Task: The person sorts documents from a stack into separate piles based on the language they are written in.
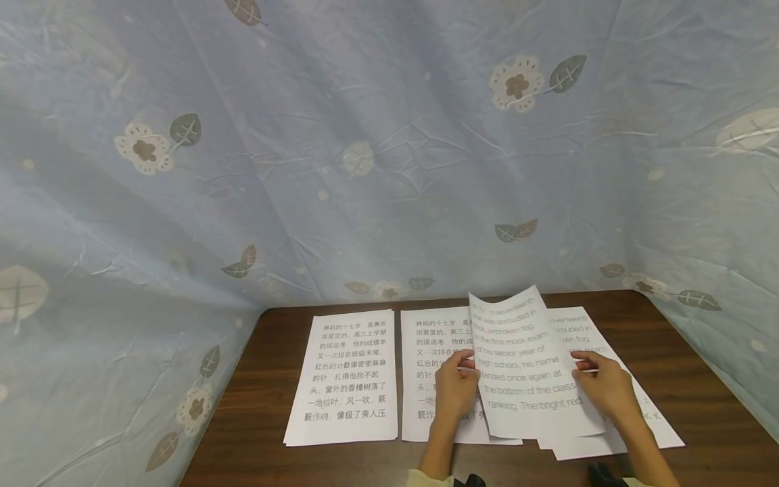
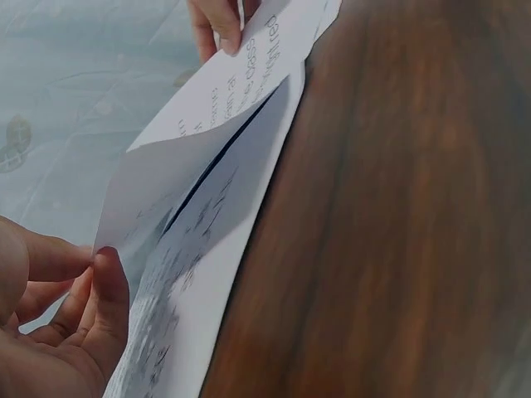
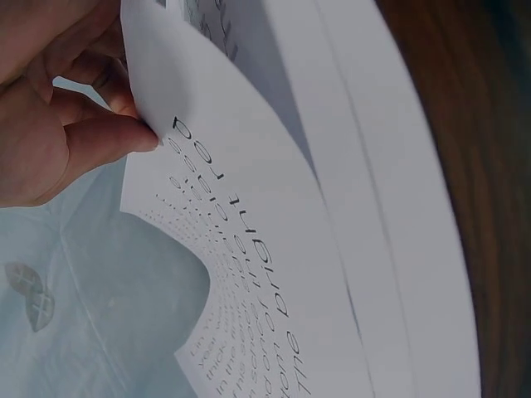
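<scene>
A white sheet (image 1: 523, 365) printed with large English text is held up off the table, its upper edge curving. My left hand (image 1: 455, 389) pinches its left edge between thumb and fingers, as the left wrist view also shows. On the opposite edge, my right hand (image 1: 608, 389) pinches the paper, thumb on the printed face (image 3: 224, 207). Beneath and to the right lie more English-printed sheets (image 1: 654, 436), partly covered. Under the left hand is a middle stack (image 1: 435, 331) of Chinese-printed paper, its right part hidden by the raised sheet.
Another stack of Chinese-printed sheets (image 1: 347, 379) lies flat to the left, a narrow gap from the middle one. All rest on a dark brown wooden table (image 1: 255, 406). A pale blue cloth (image 1: 365, 203) with flowers and leaves hangs behind and beside the table.
</scene>
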A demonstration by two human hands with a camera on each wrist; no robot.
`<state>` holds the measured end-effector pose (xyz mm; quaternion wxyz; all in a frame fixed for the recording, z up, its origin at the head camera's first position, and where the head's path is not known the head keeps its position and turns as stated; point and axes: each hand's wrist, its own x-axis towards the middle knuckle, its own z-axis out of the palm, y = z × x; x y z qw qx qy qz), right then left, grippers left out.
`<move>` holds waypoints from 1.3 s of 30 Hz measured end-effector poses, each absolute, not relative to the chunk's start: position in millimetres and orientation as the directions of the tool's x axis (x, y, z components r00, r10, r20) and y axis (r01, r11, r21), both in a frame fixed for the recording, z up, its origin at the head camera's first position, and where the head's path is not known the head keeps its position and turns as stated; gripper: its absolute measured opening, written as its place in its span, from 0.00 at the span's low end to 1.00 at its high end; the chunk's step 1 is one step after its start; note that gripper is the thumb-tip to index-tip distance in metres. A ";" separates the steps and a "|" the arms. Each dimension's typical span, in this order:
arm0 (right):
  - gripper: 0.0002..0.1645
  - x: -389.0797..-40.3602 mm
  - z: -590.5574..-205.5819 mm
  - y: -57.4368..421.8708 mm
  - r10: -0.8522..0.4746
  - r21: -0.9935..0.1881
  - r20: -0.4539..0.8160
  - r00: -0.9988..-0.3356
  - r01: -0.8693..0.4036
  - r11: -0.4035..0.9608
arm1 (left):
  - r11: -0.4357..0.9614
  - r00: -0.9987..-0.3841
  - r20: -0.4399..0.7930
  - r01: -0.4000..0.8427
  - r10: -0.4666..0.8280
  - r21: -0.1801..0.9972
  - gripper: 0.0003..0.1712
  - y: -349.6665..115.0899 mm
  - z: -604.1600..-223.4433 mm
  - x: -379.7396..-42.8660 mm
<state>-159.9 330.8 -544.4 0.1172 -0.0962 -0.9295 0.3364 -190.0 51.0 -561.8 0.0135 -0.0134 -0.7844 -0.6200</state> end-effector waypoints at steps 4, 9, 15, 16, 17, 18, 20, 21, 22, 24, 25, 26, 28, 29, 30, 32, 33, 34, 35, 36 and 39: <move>0.22 -158.5 -543.8 341.1 0.259 -0.631 0.171 -0.951 0.096 0.770 | 0.214 -0.999 0.041 0.044 0.020 0.976 0.22 60.8 -562.4 -187.5; 0.21 -156.1 -544.7 349.4 0.274 -0.627 0.158 -0.949 0.117 0.770 | 0.200 -0.999 0.030 0.032 0.013 0.979 0.22 72.1 -564.6 -186.9; 0.21 -157.4 -546.4 358.5 0.281 -0.624 0.148 -0.948 0.131 0.770 | 0.182 -0.999 0.042 0.044 0.013 0.982 0.21 82.6 -564.3 -186.6; 0.21 -157.2 -546.8 360.7 0.280 -0.621 0.153 -0.948 0.128 0.773 | 0.178 -0.999 0.047 0.049 0.015 0.983 0.20 84.5 -564.0 -186.2; 0.21 -157.0 -547.1 363.0 0.280 -0.619 0.158 -0.947 0.126 0.775 | 0.176 -0.999 0.047 0.048 0.013 0.983 0.20 86.4 -563.9 -185.8; 0.21 -156.9 -547.4 365.6 0.280 -0.617 0.158 -0.947 0.127 0.777 | 0.172 -0.999 0.041 0.042 0.010 0.984 0.20 88.3 -563.8 -185.3; 0.21 -156.5 -547.7 371.2 0.283 -0.615 0.152 -0.947 0.133 0.777 | 0.170 -0.999 0.044 0.044 0.003 0.984 0.20 92.3 -563.5 -184.5; 0.21 -156.4 -547.7 374.1 0.283 -0.613 0.148 -0.948 0.137 0.778 | 0.169 -0.999 0.048 0.047 0.000 0.985 0.20 94.2 -563.2 -184.1; 0.21 -156.2 -547.4 376.9 0.283 -0.613 0.142 -0.949 0.140 0.777 | 0.168 -0.999 0.048 0.046 -0.003 0.985 0.20 96.4 -563.2 -183.7; 0.21 -155.8 -546.5 382.4 0.284 -0.604 0.132 -0.950 0.150 0.783 | 0.172 -0.998 0.056 0.053 -0.008 0.984 0.20 100.7 -562.9 -182.7; 0.20 -155.1 -545.9 385.2 0.284 -0.597 0.134 -0.949 0.152 0.788 | 0.170 -0.998 0.059 0.058 -0.006 0.984 0.20 103.4 -562.7 -182.3; 0.20 -154.3 -545.0 387.7 0.285 -0.593 0.135 -0.949 0.153 0.790 | 0.166 -0.998 0.063 0.062 -0.003 0.984 0.20 106.0 -562.6 -181.9; 0.20 -152.8 -543.1 393.1 0.276 -0.590 0.140 -0.951 0.144 0.795 | 0.159 -0.997 0.070 0.071 0.008 0.985 0.20 110.7 -562.1 -180.9; 0.19 -152.2 -542.1 395.2 0.272 -0.586 0.143 -0.951 0.140 0.798 | 0.155 -0.998 0.067 0.069 0.014 0.985 0.20 112.8 -561.8 -180.3; 0.19 -151.9 -541.1 397.2 0.270 -0.583 0.144 -0.952 0.139 0.801 | 0.151 -0.998 0.063 0.066 0.022 0.986 0.20 114.7 -561.8 -179.8; 0.20 -151.0 -539.3 400.5 0.270 -0.585 0.138 -0.953 0.142 0.799 | 0.153 -0.997 0.061 0.066 0.037 0.986 0.20 117.8 -561.7 -178.8; 0.20 -150.8 -538.6 402.1 0.269 -0.584 0.135 -0.954 0.143 0.799 | 0.157 -0.997 0.058 0.064 0.043 0.986 0.20 119.1 -561.8 -178.3; 0.20 -150.6 -538.0 403.1 0.270 -0.583 0.132 -0.954 0.146 0.799 | 0.164 -0.997 0.055 0.062 0.047 0.985 0.20 120.3 -561.9 -177.9; 0.20 -150.6 -537.4 404.1 0.275 -0.582 0.128 -0.953 0.153 0.798 | 0.174 -0.997 0.058 0.065 0.048 0.983 0.20 121.6 -562.3 -177.8; 0.20 -150.6 -537.1 405.5 0.276 -0.581 0.124 -0.953 0.156 0.799 | 0.179 -0.997 0.062 0.070 0.049 0.981 0.20 122.9 -562.6 -177.9; 0.20 -150.2 -536.2 409.9 0.281 -0.586 0.115 -0.953 0.163 0.794 | 0.195 -0.996 0.071 0.079 0.046 0.978 0.20 126.9 -563.1 -178.5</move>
